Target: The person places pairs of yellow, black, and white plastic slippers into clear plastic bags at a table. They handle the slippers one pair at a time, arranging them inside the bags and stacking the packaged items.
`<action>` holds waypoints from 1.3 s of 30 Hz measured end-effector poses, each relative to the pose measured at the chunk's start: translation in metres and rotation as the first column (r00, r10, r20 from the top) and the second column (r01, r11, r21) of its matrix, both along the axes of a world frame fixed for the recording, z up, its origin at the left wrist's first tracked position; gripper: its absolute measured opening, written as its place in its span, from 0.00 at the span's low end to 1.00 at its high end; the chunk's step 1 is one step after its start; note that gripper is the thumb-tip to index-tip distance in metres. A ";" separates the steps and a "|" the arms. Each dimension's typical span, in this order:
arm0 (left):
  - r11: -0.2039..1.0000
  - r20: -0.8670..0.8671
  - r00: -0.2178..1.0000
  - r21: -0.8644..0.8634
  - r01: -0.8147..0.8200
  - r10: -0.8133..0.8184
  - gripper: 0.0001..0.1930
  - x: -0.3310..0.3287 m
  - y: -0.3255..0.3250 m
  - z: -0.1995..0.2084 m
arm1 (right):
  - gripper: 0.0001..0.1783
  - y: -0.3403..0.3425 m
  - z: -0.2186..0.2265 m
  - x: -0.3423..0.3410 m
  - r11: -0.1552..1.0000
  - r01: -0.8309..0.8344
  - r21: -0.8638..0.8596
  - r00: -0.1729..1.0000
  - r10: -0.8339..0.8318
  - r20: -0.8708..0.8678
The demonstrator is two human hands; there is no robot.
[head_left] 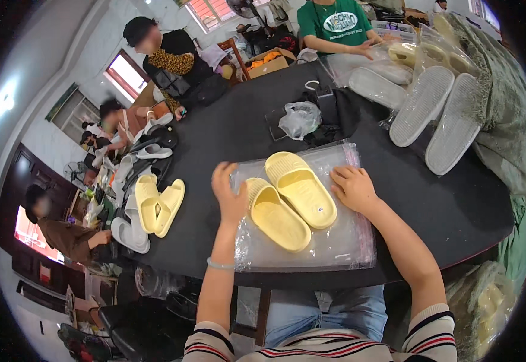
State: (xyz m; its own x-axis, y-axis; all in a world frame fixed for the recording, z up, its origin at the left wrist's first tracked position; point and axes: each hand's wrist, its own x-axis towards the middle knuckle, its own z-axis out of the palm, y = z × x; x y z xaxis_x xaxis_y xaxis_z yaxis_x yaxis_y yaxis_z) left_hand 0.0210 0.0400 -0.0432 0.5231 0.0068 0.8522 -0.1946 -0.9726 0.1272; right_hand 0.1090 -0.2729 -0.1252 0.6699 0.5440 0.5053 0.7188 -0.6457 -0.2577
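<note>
Two hands at work here: the left hand (229, 192) sits at the left edge of the clear plastic (335, 253), fingers bent, and whether it pinches anything I can't tell; the right hand (356, 187) rests on the opposite side, fingers loose, grasping nothing. Between them, two yellow slippers (287, 222) lie side by side on that plastic, over the dark counter (215, 145); its layers can't be counted. Off to the left, two more yellow slippers (147, 205), partly hiding pale slippers (131, 236) beneath. Over on the right, two whitish slippers (423, 105) show their soles, a third, wrapped slipper (377, 84) just beyond. One crumpled bag (301, 119) covers part of some black items, hard to make out. The green-shirted co-worker (338, 24) is cut off by the upper edge.
</note>
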 end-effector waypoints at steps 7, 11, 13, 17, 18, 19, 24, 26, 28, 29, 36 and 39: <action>0.967 -0.640 0.730 0.225 -0.118 0.239 0.24 -0.043 -0.098 0.002 | 0.19 0.009 0.014 -0.006 0.999 -0.033 0.005 0.999 0.033 0.037; 0.956 -0.643 0.709 0.227 -0.185 0.290 0.20 -0.017 -0.088 -0.024 | 0.21 0.002 0.007 0.000 0.999 -0.028 -0.036 0.999 0.026 -0.043; 0.954 -0.599 0.745 0.237 -0.185 0.294 0.18 -0.021 -0.084 -0.017 | 0.22 0.005 0.008 -0.002 0.998 -0.040 -0.056 0.997 0.036 -0.069; 0.990 -0.471 0.871 0.080 -0.114 0.138 0.13 -0.068 -0.068 0.006 | 0.21 0.008 0.003 0.000 0.997 -0.039 -0.072 0.998 0.036 -0.051; 0.995 -0.440 0.893 0.061 -0.078 0.098 0.12 -0.084 -0.063 0.012 | 0.21 0.010 0.001 0.001 0.996 -0.040 -0.074 0.998 0.037 -0.053; 0.999 -0.419 0.907 0.040 -0.032 0.046 0.11 -0.100 -0.056 0.015 | 0.21 0.010 0.001 0.000 0.997 -0.044 -0.066 0.997 0.040 -0.059; 0.975 -0.681 0.719 -0.220 -0.018 -0.140 0.09 -0.157 0.009 0.034 | 0.21 0.010 0.005 -0.005 0.997 -0.043 -0.063 0.998 0.040 -0.055; 0.978 -0.699 0.711 -0.191 -0.084 -0.075 0.08 -0.168 0.069 0.024 | 0.21 0.008 0.009 -0.005 0.997 -0.034 -0.070 0.998 0.029 -0.061; 0.947 -0.703 0.709 -0.181 -0.266 0.065 0.09 -0.170 0.143 0.035 | 0.22 0.009 0.012 -0.006 0.996 -0.043 -0.074 0.997 0.038 -0.068; 0.939 -0.662 0.712 -0.039 -0.342 0.232 0.09 -0.156 0.164 0.060 | 0.22 0.001 0.011 -0.005 0.997 -0.020 -0.079 0.998 0.014 -0.067; 0.710 -0.295 0.654 0.157 -0.686 0.697 0.15 -0.155 0.347 0.162 | 0.23 0.011 0.009 -0.002 0.996 -0.044 -0.074 0.996 0.038 -0.077; 0.902 -0.359 0.830 0.104 -0.419 0.427 0.16 -0.142 0.337 0.112 | 0.24 0.022 0.006 -0.002 0.996 -0.069 -0.053 0.994 0.064 -0.088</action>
